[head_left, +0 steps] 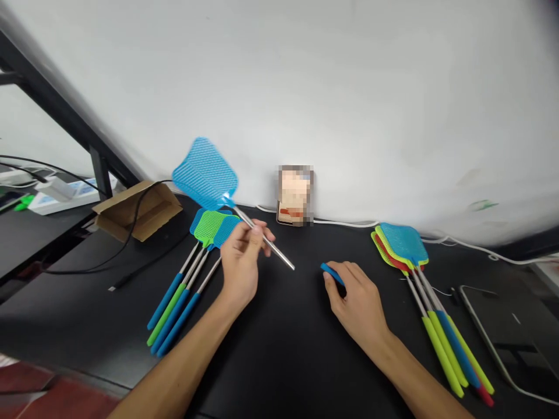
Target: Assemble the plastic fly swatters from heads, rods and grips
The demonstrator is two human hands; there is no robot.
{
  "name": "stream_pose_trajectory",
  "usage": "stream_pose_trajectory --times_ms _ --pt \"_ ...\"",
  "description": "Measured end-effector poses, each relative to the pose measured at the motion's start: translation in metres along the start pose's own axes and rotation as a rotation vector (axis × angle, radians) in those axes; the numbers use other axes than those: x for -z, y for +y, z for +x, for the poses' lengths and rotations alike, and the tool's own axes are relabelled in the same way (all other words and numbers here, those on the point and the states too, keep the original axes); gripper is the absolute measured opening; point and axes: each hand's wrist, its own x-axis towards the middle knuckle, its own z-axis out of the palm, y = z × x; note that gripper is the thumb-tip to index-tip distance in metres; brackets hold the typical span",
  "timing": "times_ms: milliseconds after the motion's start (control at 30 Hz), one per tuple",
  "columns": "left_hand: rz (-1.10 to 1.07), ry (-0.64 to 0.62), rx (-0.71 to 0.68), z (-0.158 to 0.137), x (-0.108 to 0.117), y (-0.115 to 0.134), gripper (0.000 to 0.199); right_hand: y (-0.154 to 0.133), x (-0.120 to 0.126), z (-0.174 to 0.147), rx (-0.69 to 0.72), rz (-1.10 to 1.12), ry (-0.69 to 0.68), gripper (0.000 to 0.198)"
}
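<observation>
My left hand [245, 256] grips the bare metal rod of a blue fly swatter [207, 174], its mesh head raised to the upper left and the rod's free end pointing right. In my right hand [356, 297] is a blue handle grip [332, 273], mostly hidden by the fingers, apart from the rod. Left of my left hand lie several fly swatters with blue and green handles [174, 311], their heads overlapping. Beyond my right hand lies another fan of swatters [404, 247] with yellow-green, blue and red handles.
A phone-like device [294, 195], blurred out, leans on the wall behind the black table [279, 349]. An open cardboard box [137, 212], black cables and a power strip [65, 195] are at left. A dark tablet [510, 337] lies at far right.
</observation>
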Motion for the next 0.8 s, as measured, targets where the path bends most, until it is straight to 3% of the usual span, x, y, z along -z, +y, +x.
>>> stream_pose_trajectory --times_ms 133,233,367,467,533,633,800 --pt "0.13 -0.152 0.089 -0.023 -0.01 -0.003 0.025 0.006 0.001 -0.003 0.026 -0.172 -0.044 0.018" --pt "0.156 -0.238 0.167 -0.033 -0.013 0.002 0.034 0.009 0.008 -0.001 -0.012 -0.118 -0.054 0.018" --pt "0.17 -0.393 0.287 -0.047 -0.018 0.006 0.046 0.007 0.028 0.007 -0.212 0.431 -0.094 0.028" --pt "0.21 -0.563 0.371 -0.056 -0.022 0.005 0.04 0.001 0.039 0.01 -0.379 0.95 -0.12 0.031" --pt "0.237 -0.678 0.433 -0.062 -0.025 0.003 0.036 -0.003 0.04 0.009 -0.444 1.167 -0.094 0.028" --pt "0.213 -0.751 0.509 -0.067 -0.029 -0.002 0.038 -0.007 0.037 0.007 -0.503 1.278 -0.062 0.026" --pt "0.011 -0.657 0.605 -0.069 -0.032 -0.01 0.034 -0.013 0.031 0.004 -0.522 1.315 -0.086 0.031"
